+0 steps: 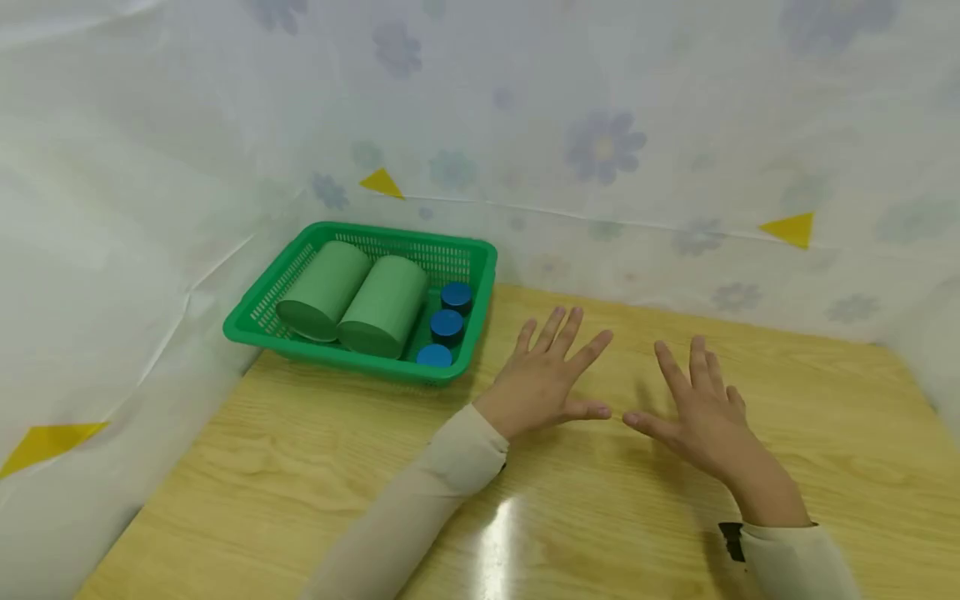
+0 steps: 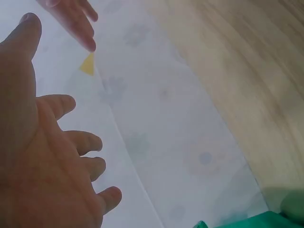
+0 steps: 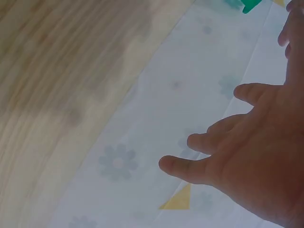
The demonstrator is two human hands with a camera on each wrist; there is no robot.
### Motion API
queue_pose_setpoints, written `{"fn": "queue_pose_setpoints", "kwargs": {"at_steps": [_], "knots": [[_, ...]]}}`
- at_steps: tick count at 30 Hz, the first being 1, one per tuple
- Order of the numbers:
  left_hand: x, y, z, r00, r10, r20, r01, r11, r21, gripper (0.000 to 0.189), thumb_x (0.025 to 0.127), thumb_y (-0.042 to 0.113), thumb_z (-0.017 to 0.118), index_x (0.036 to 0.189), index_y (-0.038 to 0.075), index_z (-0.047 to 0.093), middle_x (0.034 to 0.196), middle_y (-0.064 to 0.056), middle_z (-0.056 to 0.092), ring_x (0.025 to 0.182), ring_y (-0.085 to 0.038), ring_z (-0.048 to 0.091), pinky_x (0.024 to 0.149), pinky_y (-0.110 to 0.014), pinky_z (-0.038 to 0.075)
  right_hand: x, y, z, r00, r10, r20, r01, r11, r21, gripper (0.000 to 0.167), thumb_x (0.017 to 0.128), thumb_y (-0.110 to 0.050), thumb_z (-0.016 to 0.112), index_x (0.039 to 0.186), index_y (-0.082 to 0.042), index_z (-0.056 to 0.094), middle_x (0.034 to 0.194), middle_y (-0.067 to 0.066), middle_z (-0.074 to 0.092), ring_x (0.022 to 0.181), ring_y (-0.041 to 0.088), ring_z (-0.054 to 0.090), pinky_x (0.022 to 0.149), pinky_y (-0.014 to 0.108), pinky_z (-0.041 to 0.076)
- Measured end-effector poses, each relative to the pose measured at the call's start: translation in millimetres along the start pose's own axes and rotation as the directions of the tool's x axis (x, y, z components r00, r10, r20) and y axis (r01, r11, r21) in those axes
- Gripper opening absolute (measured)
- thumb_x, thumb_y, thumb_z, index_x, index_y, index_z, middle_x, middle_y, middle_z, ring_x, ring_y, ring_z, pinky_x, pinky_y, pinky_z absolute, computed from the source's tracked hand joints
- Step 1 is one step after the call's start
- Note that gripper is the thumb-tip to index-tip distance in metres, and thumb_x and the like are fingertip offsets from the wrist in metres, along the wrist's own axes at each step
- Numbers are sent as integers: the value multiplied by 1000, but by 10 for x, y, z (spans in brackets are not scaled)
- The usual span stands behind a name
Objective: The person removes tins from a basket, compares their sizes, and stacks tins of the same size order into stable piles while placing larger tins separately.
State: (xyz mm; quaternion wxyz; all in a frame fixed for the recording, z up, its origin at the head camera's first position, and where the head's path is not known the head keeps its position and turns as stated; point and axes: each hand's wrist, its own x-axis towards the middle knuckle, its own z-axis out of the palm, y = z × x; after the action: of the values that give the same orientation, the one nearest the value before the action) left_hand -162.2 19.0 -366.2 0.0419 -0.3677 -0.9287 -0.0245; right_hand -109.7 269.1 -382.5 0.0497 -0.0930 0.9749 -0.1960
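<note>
Fingers (image 1: 588, 354) of the left hand (image 1: 534, 390) were held apart, thumb stretched sideways; nothing was gripped. Right hand (image 1: 701, 427) likewise: fingers spread, thumb pointed at the other thumb, a narrow gap left between the tips. Both hands were held over the wood-grain table (image 1: 600, 525), pale sleeves (image 1: 465, 450) drawn to the wrists.

To the left of the left hand, near but untouched, a green basket (image 1: 480, 310) was set. In it were laid two plain green cylinders (image 1: 386, 304), side by side; along the right wall, three blue-topped round pieces (image 1: 447, 325) were lined up.

Markings: flower prints (image 1: 603, 148) and yellow triangles (image 1: 791, 229) were noted on the white sheet (image 1: 487, 50) behind.

By view: backs of hands and basket contents were shown from the head. Palms were shown by the wrist cameras; in the right one, the basket was reduced to a green scrap at the top edge.
</note>
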Motion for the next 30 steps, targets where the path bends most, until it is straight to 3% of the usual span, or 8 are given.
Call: {"fn": "queue_pose_setpoints", "kwargs": {"at_steps": [5, 14, 23, 30], "knots": [[-111, -101, -64, 999, -10, -36, 11, 1000, 20, 95, 92, 78, 42, 165, 27, 7, 168, -17, 0, 153, -32, -5, 120, -59, 12, 39, -108, -8, 999, -49, -19, 49, 999, 16, 107, 94, -63, 61, 164, -14, -3, 161, 23, -25, 145, 53, -18, 98, 86, 8], [-355, -377, -167, 996, -18, -89, 14, 999, -39, 93, 93, 73, 49, 165, 26, 11, 168, -17, 1, 153, -32, -3, 120, -58, 10, 125, -249, -83, 993, -114, -34, 115, 993, 27, 105, 94, -60, 63, 164, -15, -1, 164, 24, -17, 146, 57, -5, 99, 85, 12], [-581, -625, -215, 995, -56, -86, 51, 997, -61, 92, 94, 69, 51, 165, 25, 12, 168, -17, 2, 153, -35, 1, 120, -61, 10, 210, -397, -56, 989, -147, -31, 149, 987, 59, 103, 94, -60, 63, 165, -18, 1, 165, 23, -13, 146, 56, 2, 101, 83, 16], [-799, -835, -249, 988, -124, -92, 113, 987, -116, 92, 94, 67, 54, 165, 25, 13, 168, -16, 0, 154, -32, -2, 119, -62, 10, 255, -478, -38, 987, -162, -3, 162, 983, 91, 102, 93, -62, 62, 165, -24, 1, 166, 16, -15, 147, 54, 5, 104, 80, 16]]}}
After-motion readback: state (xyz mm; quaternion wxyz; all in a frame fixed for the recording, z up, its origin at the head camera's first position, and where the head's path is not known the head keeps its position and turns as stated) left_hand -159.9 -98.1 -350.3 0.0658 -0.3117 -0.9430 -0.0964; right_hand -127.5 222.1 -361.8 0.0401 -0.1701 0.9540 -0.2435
